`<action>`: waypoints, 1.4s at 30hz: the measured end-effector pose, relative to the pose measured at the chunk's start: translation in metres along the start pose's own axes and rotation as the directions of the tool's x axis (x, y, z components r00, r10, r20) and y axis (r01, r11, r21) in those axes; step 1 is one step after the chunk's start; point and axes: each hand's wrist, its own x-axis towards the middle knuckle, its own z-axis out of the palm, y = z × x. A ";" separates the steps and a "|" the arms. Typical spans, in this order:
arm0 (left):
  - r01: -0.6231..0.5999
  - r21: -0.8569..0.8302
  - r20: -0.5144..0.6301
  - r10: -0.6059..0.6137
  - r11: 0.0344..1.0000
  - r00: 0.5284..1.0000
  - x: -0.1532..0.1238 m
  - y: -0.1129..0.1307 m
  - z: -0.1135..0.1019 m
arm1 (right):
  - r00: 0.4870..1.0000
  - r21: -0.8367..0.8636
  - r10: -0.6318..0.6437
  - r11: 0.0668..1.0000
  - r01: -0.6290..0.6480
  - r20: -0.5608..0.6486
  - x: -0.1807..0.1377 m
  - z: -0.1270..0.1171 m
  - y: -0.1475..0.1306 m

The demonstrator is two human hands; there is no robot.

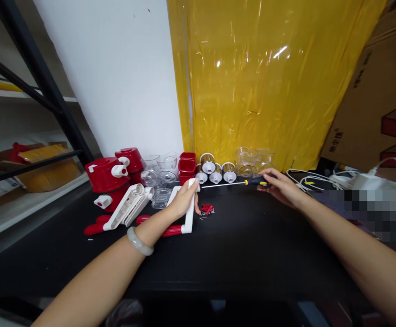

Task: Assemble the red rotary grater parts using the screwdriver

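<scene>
My left hand (183, 200) is wrapped around a white crank handle (189, 218) whose red grip points left, low over the black table. In my right hand (281, 187) is a screwdriver (252, 181) with a black and yellow handle, held level. Its thin shaft points left, and the tip meets or nearly meets the upper end of the crank handle; the exact contact is too small to tell. Just right of my left hand lie small red parts (207, 209) and several screws (202, 216). Other white crank handles (128, 206) with red grips lie to the left.
Red housings (105, 175) are stacked at the back left. Clear plastic cups (162, 175), red hoppers (187, 165) and perforated metal drums (207, 163) line the back. More clear parts (252, 159) stand behind my right hand. White cables (310, 177) and a power adapter (364, 181) lie right.
</scene>
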 end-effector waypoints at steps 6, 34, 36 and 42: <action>-0.004 -0.014 0.006 0.004 1.000 1.000 -0.001 0.002 0.001 | 0.998 -0.414 -0.039 0.910 0.013 -0.055 0.005 -0.008 0.002; -0.022 -0.040 0.007 0.022 0.999 1.000 0.003 0.006 -0.005 | 0.984 -0.238 -0.179 0.955 0.176 0.007 -0.004 -0.003 -0.009; -0.009 -0.033 -0.011 0.009 0.999 1.000 0.002 0.005 -0.002 | 0.988 -0.115 -0.153 0.982 0.152 0.002 -0.005 0.002 -0.010; 0.024 -0.027 -0.068 -0.026 0.999 0.997 -0.001 0.003 0.006 | 0.999 -0.174 -0.011 0.985 0.005 -0.030 0.004 0.000 0.000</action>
